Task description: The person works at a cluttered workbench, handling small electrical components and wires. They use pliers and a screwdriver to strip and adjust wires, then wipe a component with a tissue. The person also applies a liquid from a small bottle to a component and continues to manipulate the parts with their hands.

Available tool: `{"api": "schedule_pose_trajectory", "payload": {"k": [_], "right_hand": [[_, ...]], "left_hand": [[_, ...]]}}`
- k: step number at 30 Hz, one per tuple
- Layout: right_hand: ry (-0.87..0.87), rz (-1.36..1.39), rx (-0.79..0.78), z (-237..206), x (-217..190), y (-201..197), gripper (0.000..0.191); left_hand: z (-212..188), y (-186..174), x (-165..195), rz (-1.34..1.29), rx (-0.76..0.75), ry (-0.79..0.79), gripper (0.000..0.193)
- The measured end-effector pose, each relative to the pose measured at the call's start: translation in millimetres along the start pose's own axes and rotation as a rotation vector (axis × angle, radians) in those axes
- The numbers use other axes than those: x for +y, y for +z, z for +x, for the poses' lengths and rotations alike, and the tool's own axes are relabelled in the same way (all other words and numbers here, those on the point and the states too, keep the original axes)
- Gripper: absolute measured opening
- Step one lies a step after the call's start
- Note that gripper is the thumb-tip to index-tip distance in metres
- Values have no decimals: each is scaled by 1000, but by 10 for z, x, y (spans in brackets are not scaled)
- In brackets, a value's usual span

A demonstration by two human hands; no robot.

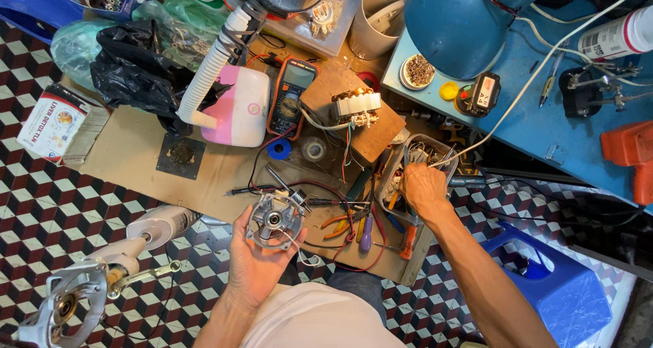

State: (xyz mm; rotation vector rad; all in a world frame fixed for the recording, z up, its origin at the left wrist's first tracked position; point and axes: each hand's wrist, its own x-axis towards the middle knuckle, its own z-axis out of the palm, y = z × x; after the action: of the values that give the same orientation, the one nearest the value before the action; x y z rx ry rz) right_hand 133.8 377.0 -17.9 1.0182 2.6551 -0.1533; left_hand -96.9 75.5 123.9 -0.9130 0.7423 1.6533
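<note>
Head view: round ribbed metal motor housing [274, 220] in left hand [255, 259]

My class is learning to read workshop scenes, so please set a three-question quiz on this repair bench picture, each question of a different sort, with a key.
1. True or false: the left hand holds a round metal motor housing.
2. Where is the right hand reaching? A) into the grey tray of tools B) onto the blue stool C) onto the orange multimeter
3. Fill in: the transformer with coloured wires sits on a ____ board.

Key:
1. True; it rests in the open palm.
2. A
3. Wooden
</note>
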Motion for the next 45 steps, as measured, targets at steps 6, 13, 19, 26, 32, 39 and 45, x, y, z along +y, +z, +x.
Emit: {"api": "schedule_pose_trajectory", "payload": {"k": [6, 13, 19, 26, 32, 39, 45], "right_hand": [[50, 41, 0, -56, -8, -121, 19], [348, 352, 102, -643, -188, -731, 34], [634, 1110, 90, -1088, -447, -1120, 30], [665, 1630, 85, -1364, -585, -1139, 26], [671, 1602, 93, -1476, -762, -994, 25], [678, 1574, 81, -1534, -983, -1032, 25], [672, 1549, 65, -1520, -1109, -1125, 24]], "left_hand": [[18, 45, 30, 38, -7, 35, 50], [-6, 144, -84, 31, -37, -10, 52], [-76, 214, -202, 59, -43, -41, 56], [25, 158, -333, 49, -114, -96, 57], [172, 47, -322, 11, -126, -91, 57], [170, -18, -241, -32, -149, -130, 63], [187, -54, -240, 44, -236, -160, 63]]}}
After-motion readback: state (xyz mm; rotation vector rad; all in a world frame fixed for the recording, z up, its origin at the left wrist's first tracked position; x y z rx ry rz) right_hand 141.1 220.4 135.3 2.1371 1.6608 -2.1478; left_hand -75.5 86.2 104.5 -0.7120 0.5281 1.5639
